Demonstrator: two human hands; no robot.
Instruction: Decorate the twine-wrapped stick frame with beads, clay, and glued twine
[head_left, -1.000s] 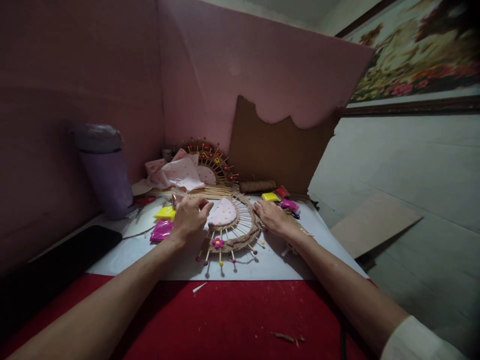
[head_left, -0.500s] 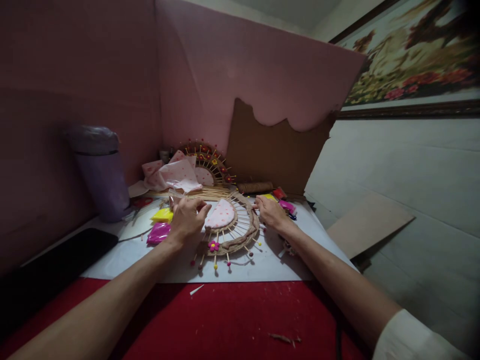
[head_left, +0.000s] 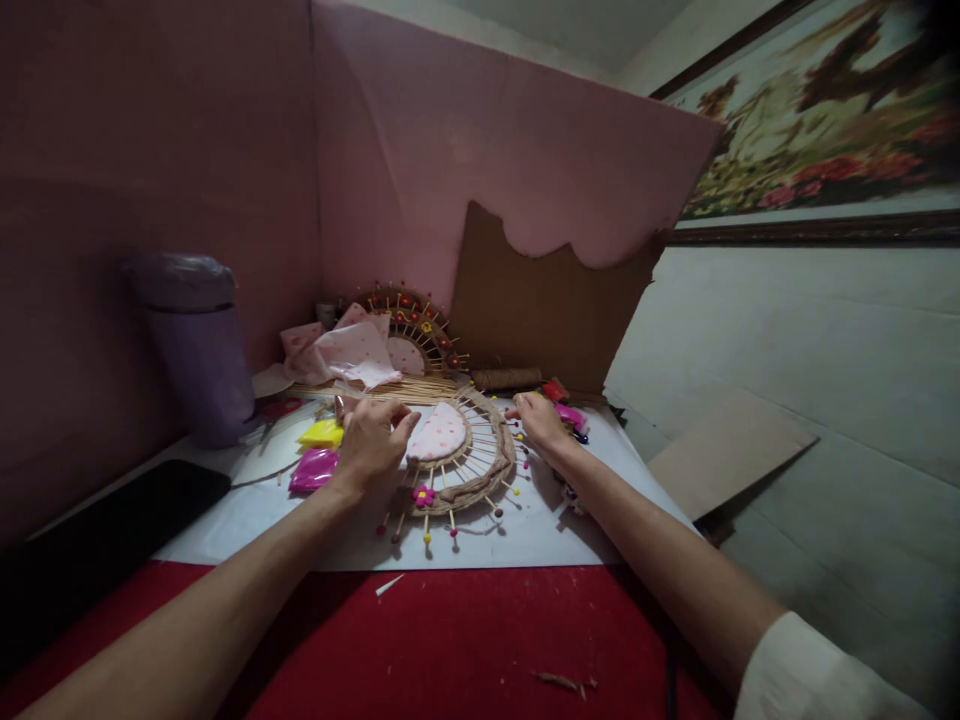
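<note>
A half-round fan-like craft (head_left: 480, 482) of thin sticks and brown twine lies on the white sheet, with coloured beads at its stick ends. At its centre is a pale pink dotted half-disc (head_left: 442, 433); a magenta flower (head_left: 423, 497) sits on the near band. My left hand (head_left: 373, 445) is beside the half-disc's left side, fingers curled, thumb and forefinger close together. At the far right of the rim my right hand (head_left: 538, 420) has its fingertips pinched by the twine band. Whatever is between the fingers of either hand is too small to make out.
Yellow (head_left: 321, 434) and magenta packets (head_left: 314, 470) lie left of my left hand. A purple tumbler (head_left: 199, 350) and a black phone-like slab (head_left: 127, 520) are farther left. Behind stand a similar finished-looking fan (head_left: 420, 320), a twine roll (head_left: 508, 379) and brown cardboard (head_left: 547, 300).
The view has shifted slightly. My right hand has moved a little away from the rim, and more bead ends show below it. My left hand keeps nearly the same pose.
</note>
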